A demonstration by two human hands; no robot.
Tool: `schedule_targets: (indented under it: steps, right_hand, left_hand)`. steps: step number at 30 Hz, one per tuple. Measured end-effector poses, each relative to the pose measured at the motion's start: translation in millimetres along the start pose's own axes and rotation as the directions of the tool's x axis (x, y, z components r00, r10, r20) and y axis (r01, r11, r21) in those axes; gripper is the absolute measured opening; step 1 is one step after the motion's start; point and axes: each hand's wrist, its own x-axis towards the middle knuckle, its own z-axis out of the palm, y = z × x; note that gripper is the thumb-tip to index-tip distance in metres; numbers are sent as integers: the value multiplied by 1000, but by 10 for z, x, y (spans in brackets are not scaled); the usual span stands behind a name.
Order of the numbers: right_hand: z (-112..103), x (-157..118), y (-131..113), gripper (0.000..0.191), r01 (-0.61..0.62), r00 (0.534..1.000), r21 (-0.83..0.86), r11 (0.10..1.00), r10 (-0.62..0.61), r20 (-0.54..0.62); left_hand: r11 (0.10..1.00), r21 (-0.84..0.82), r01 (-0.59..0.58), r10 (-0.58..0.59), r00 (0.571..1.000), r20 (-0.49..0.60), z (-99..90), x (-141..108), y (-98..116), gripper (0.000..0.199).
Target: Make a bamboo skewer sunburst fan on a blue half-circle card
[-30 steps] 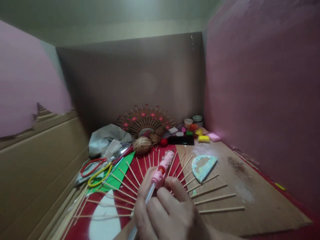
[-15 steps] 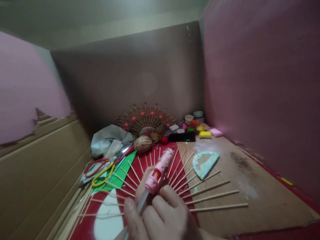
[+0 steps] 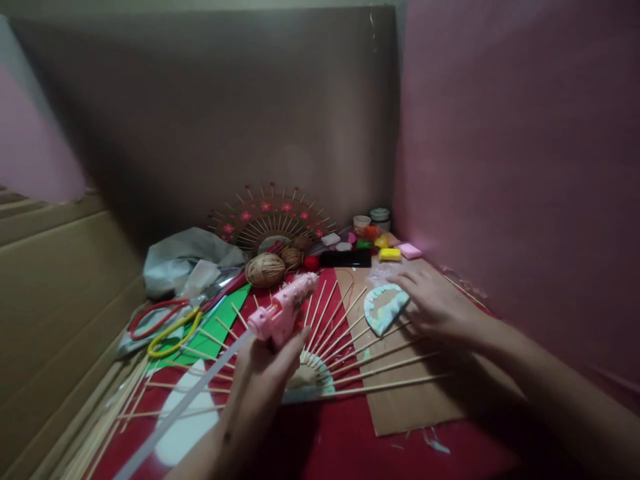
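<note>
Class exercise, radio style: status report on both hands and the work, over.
Left hand gripping pink glue gun. Right hand at pale blue half-ring. Stick fan below, partly hidden by left hand.

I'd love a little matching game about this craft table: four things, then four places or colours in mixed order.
1. Glue gun
2. Scissors
3. Half-ring piece
4. Flowered fan shape

A. Behind the balls of twine
B. Pale blue, by the fingers of the right hand
C. Pink, held in the left hand
D. One red handle, one yellow

Pairs: 1-C, 2-D, 3-B, 4-A
</note>
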Motion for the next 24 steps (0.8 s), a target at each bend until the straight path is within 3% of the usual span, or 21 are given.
schedule_targets:
  steps: [3, 5, 8, 16, 19, 24]
  right_hand:
    - [119, 140, 441, 71, -11, 964, -69, 998, 29, 264]
    - [175, 243, 514, 80, -7, 928, -6, 1000, 9, 373]
    - [189, 345, 480, 82, 3, 904, 52, 999, -25, 427]
    - [-62, 321, 459, 69, 36, 943, 144, 989, -82, 322]
    - [-168, 302, 193, 62, 87, 966, 248, 965, -143, 217]
    - [-265, 322, -341, 57, 141, 976, 275, 951, -180, 122]
  left_hand:
    - [999, 3, 54, -54, 998, 43, 31, 12, 25, 36]
    - [997, -18, 80, -79, 996, 39, 45, -21, 49, 35]
    - [985, -86, 147, -143, 988, 52, 64, -35, 106, 35]
    - [945, -269, 183, -159, 981, 111, 48, 50, 35, 29]
    - [930, -312, 193, -171, 980, 98, 56, 54, 14, 31]
    - [905, -359, 227, -188, 972, 141, 73, 35, 37, 30]
